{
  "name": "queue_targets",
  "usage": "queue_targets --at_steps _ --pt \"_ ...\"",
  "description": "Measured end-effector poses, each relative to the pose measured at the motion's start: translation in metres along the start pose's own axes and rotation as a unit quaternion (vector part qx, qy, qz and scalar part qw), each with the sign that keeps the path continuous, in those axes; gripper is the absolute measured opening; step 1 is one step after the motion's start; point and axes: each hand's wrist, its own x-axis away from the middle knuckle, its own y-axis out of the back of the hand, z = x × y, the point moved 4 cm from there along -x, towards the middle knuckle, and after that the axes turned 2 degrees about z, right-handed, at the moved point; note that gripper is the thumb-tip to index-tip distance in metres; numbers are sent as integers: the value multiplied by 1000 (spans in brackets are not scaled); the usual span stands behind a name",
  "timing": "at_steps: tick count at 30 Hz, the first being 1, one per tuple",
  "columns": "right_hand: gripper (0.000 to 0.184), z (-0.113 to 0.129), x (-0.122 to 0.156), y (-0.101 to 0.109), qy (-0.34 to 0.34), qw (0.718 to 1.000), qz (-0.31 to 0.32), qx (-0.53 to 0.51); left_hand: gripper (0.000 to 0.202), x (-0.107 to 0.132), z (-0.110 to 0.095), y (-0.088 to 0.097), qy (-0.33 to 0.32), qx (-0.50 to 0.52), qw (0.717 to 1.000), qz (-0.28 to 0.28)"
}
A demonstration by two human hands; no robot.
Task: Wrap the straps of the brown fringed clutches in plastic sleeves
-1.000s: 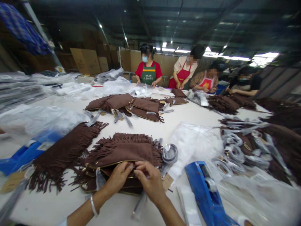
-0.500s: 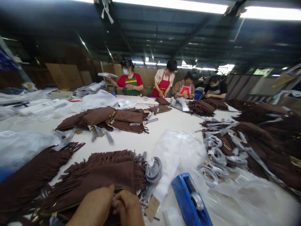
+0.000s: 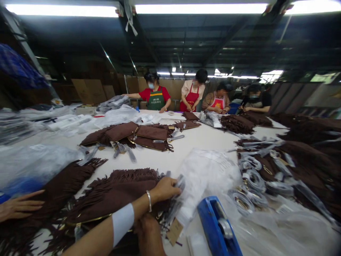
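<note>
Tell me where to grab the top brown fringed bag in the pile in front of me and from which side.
Grip the top fringed bag by its smooth near edge, along the gold trim, coming from your own side. Fringe lines the far edge and the ends and would likely only pull loose; the trimmed edge is straight and faces you.

The right hand [image 3: 149, 231] lies half hidden beneath the left forearm [image 3: 117, 224], its fingers out of sight against the fringed bag [image 3: 117, 193].

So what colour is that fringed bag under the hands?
Dark brown suede bag, gold-trimmed edge; head view.
</note>
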Motion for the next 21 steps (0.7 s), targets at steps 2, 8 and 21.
queue_targets --at_steps 2,8,21 --pt "16 -2 2 -2 -7 1000 -8 -27 25 22 6 33 5 115 993 -14" --pt "20 -6 3 -2 2 994 -26 -110 32 154 42 88 8 522 842 -136" --pt "19 14 4 0 -8 997 26 -69 64 240 66 90 53 -189 918 -344"
